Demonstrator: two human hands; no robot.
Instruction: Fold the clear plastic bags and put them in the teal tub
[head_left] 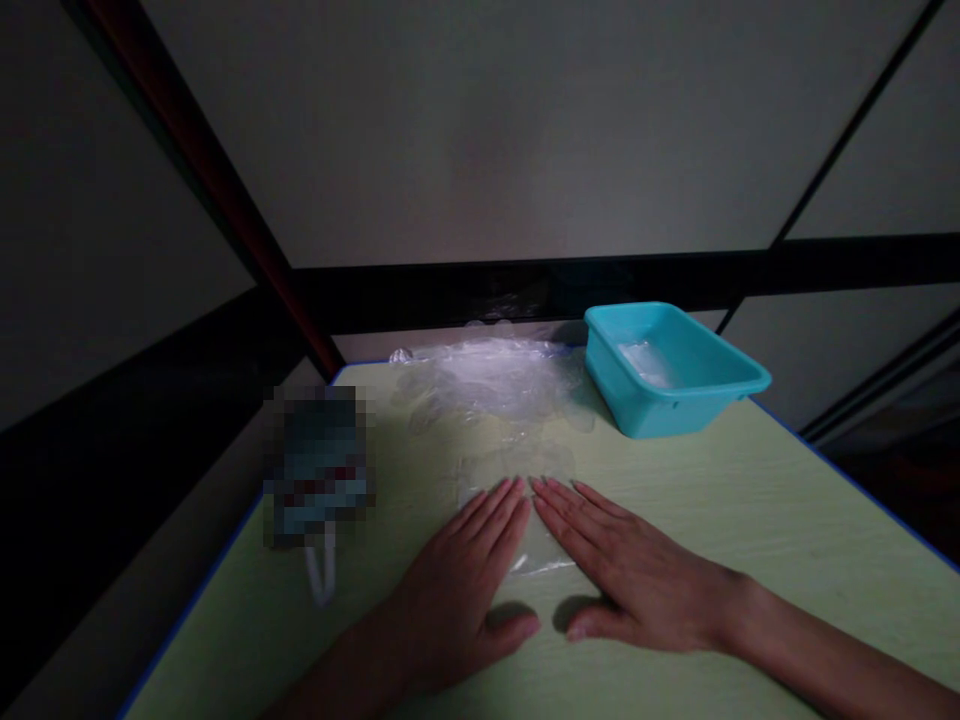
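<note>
A thin clear disposable plastic glove [544, 562] lies flat on the pale green table [750, 520]. My left hand [469, 570] rests palm down on its left part, fingers stretched out and thumb apart. From the right, my right hand [637, 565] lies flat on the same glove in the same way. The fingertips of both hands nearly meet over its middle, and they hide part of it. Beyond them, a loose heap of similar clear plastic gloves [495, 375] spreads along the table's far edge.
A turquoise plastic basin [667, 415] stands at the back right with a folded piece of clear plastic [646, 362] inside. On the left side sits a blurred-out item [319, 465] with a white loop [321, 575]. Cabinet panels [487, 140] rise behind the table.
</note>
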